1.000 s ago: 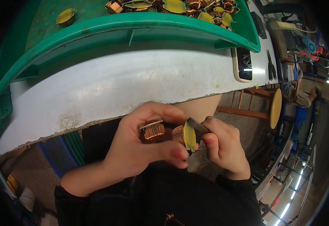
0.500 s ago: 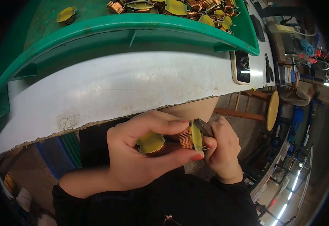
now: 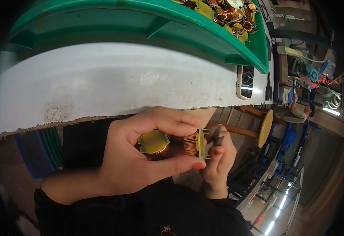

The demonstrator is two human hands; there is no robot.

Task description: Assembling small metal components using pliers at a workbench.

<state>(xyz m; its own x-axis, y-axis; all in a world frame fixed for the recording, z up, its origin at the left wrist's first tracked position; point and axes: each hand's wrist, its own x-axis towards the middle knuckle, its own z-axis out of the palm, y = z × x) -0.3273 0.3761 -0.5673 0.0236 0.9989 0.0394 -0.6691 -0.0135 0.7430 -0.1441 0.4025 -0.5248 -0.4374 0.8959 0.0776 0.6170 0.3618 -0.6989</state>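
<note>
- The left hand (image 3: 140, 165) is curled closed around two small copper-wound coils, below the front edge of the white bench (image 3: 113, 90) and over the person's dark lap.
- The nearer coil (image 3: 154, 144) sits deep in the palm, its yellow hexagonal plate facing up; the index finger arches over it and the thumb closes from below.
- The second coil (image 3: 193, 143) is pinched at the fingertips with its yellow plate on edge and thin metal pins sticking out towards the right hand.
- The right hand (image 3: 219, 161) is closed on a small grey tool (image 3: 218, 135), whose tip stands just beside those pins; whether it touches them cannot be told.
- Risk: the left hand carries two parts at once, so a loosened finger could let the palm coil slide out and fall to the floor under the bench.
- Risk: the pins look thin, so a sideways push from the tool would probably bend them or tilt the plate off its winding.
- Risk: the thumb tip lies close beneath the pins and the tool tip, so a slip could jab it.
- On the bench stands a green tray (image 3: 235, 51) heaped with similar coils, and a phone (image 3: 245, 82) lies near its right end, well apart from the hands.
</note>
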